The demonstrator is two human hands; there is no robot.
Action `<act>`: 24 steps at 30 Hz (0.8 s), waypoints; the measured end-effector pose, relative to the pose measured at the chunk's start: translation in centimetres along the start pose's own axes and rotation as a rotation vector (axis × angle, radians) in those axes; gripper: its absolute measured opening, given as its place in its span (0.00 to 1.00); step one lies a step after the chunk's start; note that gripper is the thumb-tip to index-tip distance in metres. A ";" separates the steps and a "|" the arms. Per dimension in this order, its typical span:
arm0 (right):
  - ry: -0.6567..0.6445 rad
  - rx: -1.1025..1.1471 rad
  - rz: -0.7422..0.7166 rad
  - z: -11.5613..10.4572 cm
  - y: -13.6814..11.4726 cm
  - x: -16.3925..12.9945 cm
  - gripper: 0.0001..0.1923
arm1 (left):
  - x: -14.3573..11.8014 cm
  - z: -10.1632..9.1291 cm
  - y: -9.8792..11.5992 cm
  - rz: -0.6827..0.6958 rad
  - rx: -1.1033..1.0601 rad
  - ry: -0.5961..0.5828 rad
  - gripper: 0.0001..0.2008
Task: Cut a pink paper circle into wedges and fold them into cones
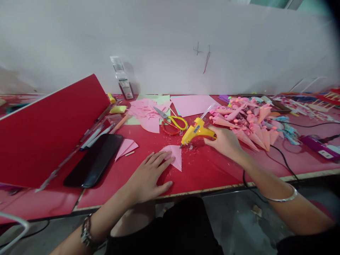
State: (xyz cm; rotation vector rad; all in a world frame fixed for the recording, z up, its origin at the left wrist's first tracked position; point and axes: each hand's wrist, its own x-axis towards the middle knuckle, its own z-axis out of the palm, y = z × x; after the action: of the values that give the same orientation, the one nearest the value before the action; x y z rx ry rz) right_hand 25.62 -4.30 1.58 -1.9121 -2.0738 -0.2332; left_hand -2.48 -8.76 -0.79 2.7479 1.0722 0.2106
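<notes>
My right hand (225,141) is wrapped round the handle of a yellow hot glue gun (195,131), with a clear glue stick jutting from its back. The gun's nozzle points down at the upper right corner of a pink paper piece (175,156). My left hand (151,173) lies flat with fingers spread, its fingertips pressing that paper on the red table. Just beyond the paper lie scissors (174,122) with one yellow and one red handle loop. A few pink paper wedges (126,147) sit left of my left hand beside a short white stick.
Pink paper cones (247,118) are heaped at right, near a purple power strip (320,147) and a black cord. A black phone (94,161) and red board (55,131) occupy the left. Pink scraps (145,109), paper sheets (193,105) and a bottle (124,85) stand or lie along the wall.
</notes>
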 end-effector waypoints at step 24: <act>0.052 0.270 0.189 3.4 4.8 0.5 0.17 | 0.1 -0.2 -1.2 -0.118 -0.078 0.053 0.28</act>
State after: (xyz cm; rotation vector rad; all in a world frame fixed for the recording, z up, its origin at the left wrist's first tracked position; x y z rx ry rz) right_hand 29.95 -2.26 -1.84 -1.8964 -1.7737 0.0387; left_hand -3.26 -7.79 -0.91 2.6138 1.2086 0.3038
